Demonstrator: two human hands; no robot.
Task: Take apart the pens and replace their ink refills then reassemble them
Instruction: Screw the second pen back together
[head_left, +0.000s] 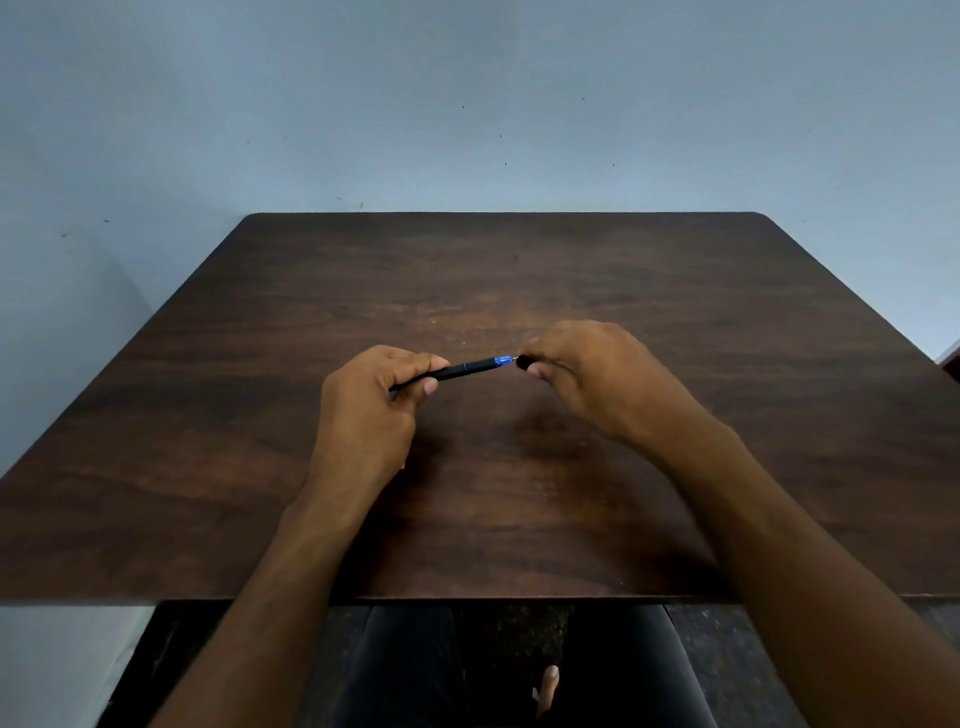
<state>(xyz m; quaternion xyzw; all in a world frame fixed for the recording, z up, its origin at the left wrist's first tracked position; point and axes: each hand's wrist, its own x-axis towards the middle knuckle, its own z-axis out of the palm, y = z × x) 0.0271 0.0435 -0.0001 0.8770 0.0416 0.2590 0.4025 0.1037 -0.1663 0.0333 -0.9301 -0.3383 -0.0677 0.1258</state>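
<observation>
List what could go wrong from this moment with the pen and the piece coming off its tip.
1. The small black cap pinched in the right hand sits just off the pen; it could slip and roll over the table.
2. The left hand grips only the pen's rear, so a hard pull might jerk it loose.
3. The exposed tip could mark fingers with ink.

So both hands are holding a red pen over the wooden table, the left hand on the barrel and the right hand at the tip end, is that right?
Not quite: the pen is black with a blue translucent section near the tip, not red. The head view shows the rest as stated: the left hand grips the barrel, the right hand holds a small dark piece at the tip end, both above the wooden table.
</observation>
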